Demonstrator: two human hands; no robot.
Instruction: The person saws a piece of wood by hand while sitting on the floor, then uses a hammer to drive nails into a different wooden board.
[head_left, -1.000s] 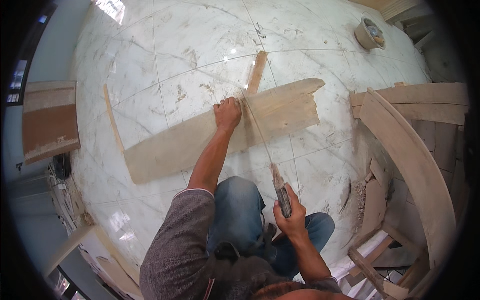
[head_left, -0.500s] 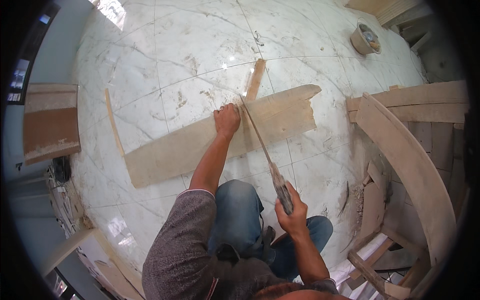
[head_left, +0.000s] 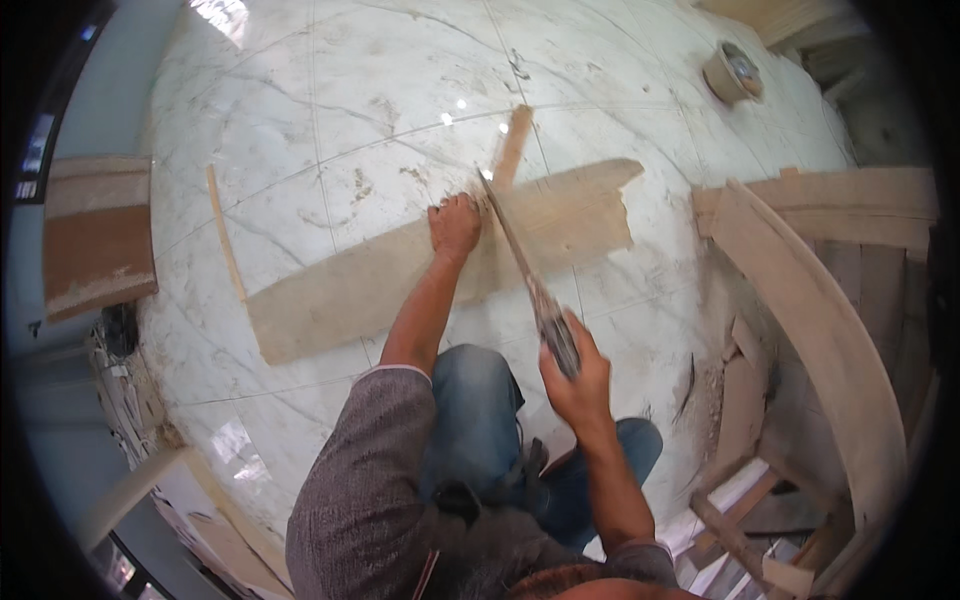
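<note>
A long wooden board [head_left: 340,295] lies slantwise across the floor, its right end ragged. My left hand [head_left: 455,225] grips the board's far edge, fingers curled over it, just left of the saw. My right hand [head_left: 579,375] is closed round the handle of a handsaw [head_left: 521,258], whose narrow blade slants up and left across the board. The blade's tip reaches past the far edge beside my left hand. Under the board, a thin wooden strip [head_left: 515,140] sticks out on the far side. How deep the blade sits in the wood cannot be made out.
A bucket [head_left: 733,73] with things in it stands at the far right. Curved and straight planks [head_left: 820,310] are stacked on the right. A thin stick [head_left: 226,235] lies near the board's left end. At the left edge stands a brown panel [head_left: 98,240].
My right hand has pushed the handsaw forward and slightly left, bringing its handle nearer the board. My left hand stays on the board's far edge. The whole view has shifted slightly.
</note>
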